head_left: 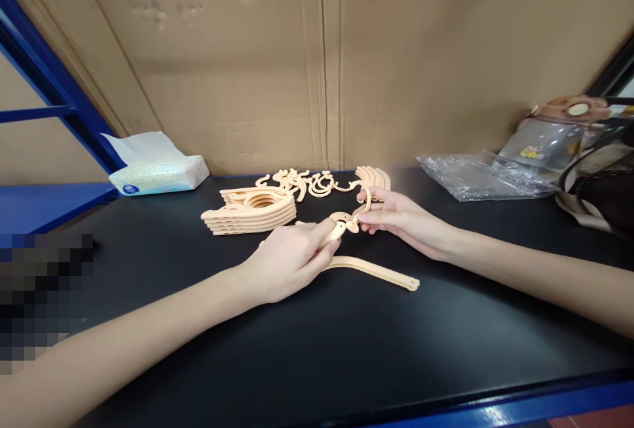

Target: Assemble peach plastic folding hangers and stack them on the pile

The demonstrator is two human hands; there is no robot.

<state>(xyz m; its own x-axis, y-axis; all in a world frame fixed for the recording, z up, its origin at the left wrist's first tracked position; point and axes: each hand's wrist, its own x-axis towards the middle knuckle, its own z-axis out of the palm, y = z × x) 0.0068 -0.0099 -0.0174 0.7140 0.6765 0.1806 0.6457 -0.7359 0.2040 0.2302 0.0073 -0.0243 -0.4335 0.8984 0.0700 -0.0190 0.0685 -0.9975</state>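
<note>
My left hand (pixel 297 256) is closed around a beige plastic hanger arm (pixel 333 235), its pivot end poking out past the fingers. Between fingers and thumb, my right hand (pixel 396 216) pinches a curved beige hanger hook (pixel 367 207). The hook's round base meets or nearly meets the arm's end; whether they are joined I cannot tell. Another long, bent hanger arm (pixel 376 269) lies on the black table just below both hands, partly covered by the left one. A neat stack of beige hanger pieces (pixel 250 220) sits left of my left hand.
Loose hooks (pixel 321 183) lie in a pile at the back, with more curved arms (pixel 374 180) beside them. A tissue pack (pixel 158 174) stands back left. On the right are a crumpled clear bag (pixel 480 177), a bottle (pixel 545 137) and a dark bag (pixel 604 190). Cardboard walls the back.
</note>
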